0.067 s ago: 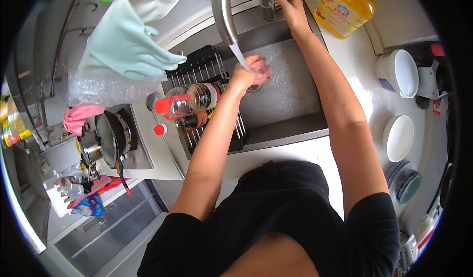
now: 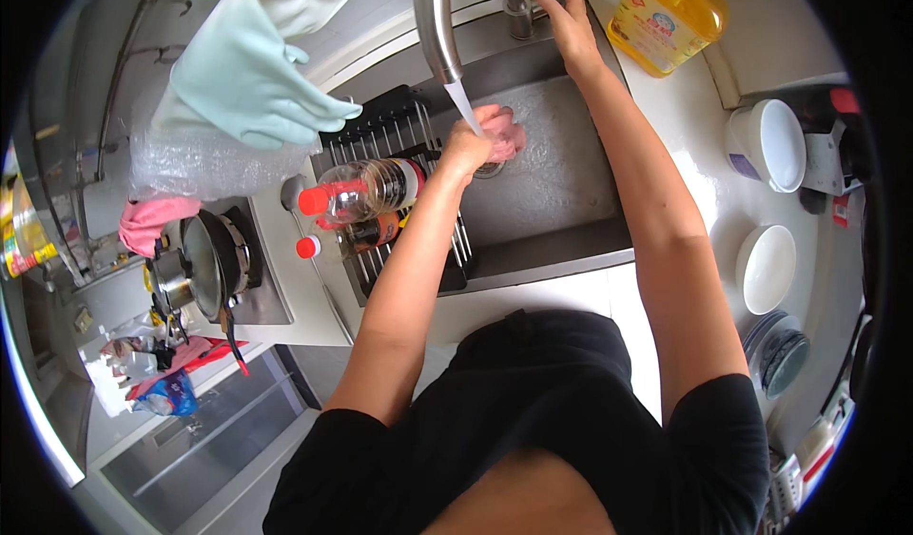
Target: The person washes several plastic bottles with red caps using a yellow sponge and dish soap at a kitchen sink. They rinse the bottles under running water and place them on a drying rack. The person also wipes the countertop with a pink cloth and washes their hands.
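Observation:
Water runs from the steel tap (image 2: pixel 439 31) in a stream onto my left hand (image 2: pixel 466 147). That hand is closed on a soft pink lump (image 2: pixel 507 134) that looks like raw meat, held low over the drain of the grey sink (image 2: pixel 561 178). Part of the lump is hidden by my fingers. At the sink's far edge, my right hand (image 2: pixel 573 33) is raised beside the tap's base (image 2: pixel 518 19). Its fingers are spread, with nothing in them; I cannot tell whether they touch the tap's handle.
A black drying rack (image 2: pixel 460 240) spans the sink's left side, with bottles (image 2: pixel 366 191) lying across it. A pale green rubber glove (image 2: pixel 249 88) hangs at upper left. A yellow soap bottle (image 2: pixel 666 23) stands right of the sink. White bowls (image 2: pixel 767 269) line the right counter.

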Demonstrator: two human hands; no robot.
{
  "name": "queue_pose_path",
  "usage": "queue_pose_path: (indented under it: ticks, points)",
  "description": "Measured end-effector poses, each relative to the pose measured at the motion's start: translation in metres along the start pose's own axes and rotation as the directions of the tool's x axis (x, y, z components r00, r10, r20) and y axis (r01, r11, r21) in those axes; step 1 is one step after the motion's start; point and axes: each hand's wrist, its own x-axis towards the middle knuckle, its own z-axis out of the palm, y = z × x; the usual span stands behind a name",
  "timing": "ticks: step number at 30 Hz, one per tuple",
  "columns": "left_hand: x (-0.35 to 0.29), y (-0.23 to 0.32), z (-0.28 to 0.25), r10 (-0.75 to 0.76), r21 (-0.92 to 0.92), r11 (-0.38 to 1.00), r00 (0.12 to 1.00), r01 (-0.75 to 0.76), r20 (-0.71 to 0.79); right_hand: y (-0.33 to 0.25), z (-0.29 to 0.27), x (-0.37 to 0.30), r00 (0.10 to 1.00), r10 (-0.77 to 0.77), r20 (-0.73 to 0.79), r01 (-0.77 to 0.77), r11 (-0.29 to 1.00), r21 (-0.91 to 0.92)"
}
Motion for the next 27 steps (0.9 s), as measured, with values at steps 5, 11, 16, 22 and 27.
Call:
queue_pose_path:
  ticks: [5,11,16,22,27]
  points:
    - [-0.016,0.014,0.001,0.092,0.110,0.990,0.996,-0.091,-0.004,-0.032,-0.018,-0.015,0.948,0.073,0.310,-0.092,0.994,0.050]
    - [-0.045,0.008,0.011,0.213,0.078,0.974,0.977,-0.214,0.018,0.007,-0.015,-0.033,1.000,-0.019,0.015,0.017,0.990,0.141]
    - [-0.109,0.014,0.013,0.282,-0.151,0.947,0.959,-0.285,-0.038,0.014,0.018,-0.169,0.616,0.756,0.221,-0.771,0.521,0.367]
    - [-0.117,-0.076,0.010,0.331,0.008,0.941,0.917,-0.338,-0.223,0.039,0.012,-0.214,0.566,0.664,0.488,-0.783,0.248,0.571]
    - [-0.117,-0.134,0.016,-0.027,-0.027,0.999,0.927,0.018,-0.375,-0.021,0.020,-0.236,0.857,0.238,0.457,-0.473,0.715,0.515]
